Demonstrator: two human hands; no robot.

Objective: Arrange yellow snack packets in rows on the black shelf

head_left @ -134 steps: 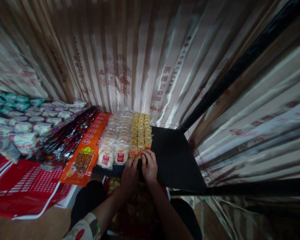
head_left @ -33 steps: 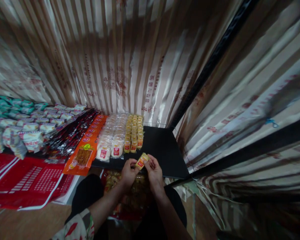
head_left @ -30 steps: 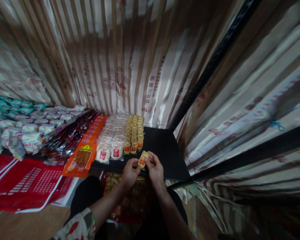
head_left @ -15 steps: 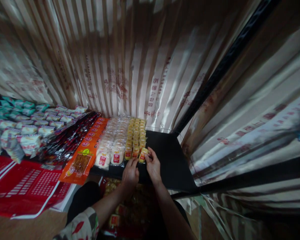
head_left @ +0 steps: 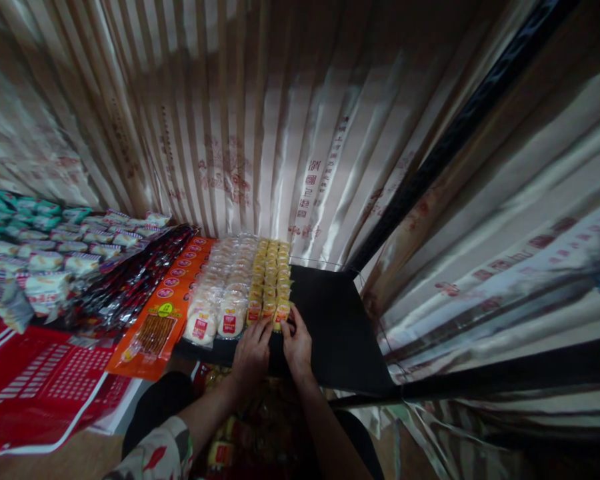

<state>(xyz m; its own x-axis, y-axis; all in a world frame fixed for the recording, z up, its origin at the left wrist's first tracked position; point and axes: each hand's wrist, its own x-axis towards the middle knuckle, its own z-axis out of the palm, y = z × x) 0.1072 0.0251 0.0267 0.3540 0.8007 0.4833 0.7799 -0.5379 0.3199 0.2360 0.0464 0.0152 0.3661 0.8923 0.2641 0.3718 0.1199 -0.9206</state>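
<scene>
Small yellow snack packets [head_left: 271, 273] stand in three tight rows at the end of a black shelf board [head_left: 330, 313]. My right hand [head_left: 297, 343] has its thumb and fingers closed on the front yellow snack packet [head_left: 282, 312] of the right row. Beside it, my left hand [head_left: 251, 353] has its fingers bent together against the front of the left and middle rows. Its fingertips are partly hidden, and I cannot make out what is in them. Left of these rows are clear-wrapped white round cakes [head_left: 230, 317] with red labels.
Orange snack-stick bags [head_left: 155, 323], dark red packets [head_left: 135, 280], white packets [head_left: 45, 260] and green ones [head_left: 30, 208] fill the left side. A red printed sheet [head_left: 40, 387] hangs in front. A black post [head_left: 420, 180] and pale curtains [head_left: 260, 133] rise behind. More packets [head_left: 223, 453] lie below.
The front packet, tilted between both hands before, now sits against the right row. My left fingers have drawn left, away from it, and my right hand has come lower.
</scene>
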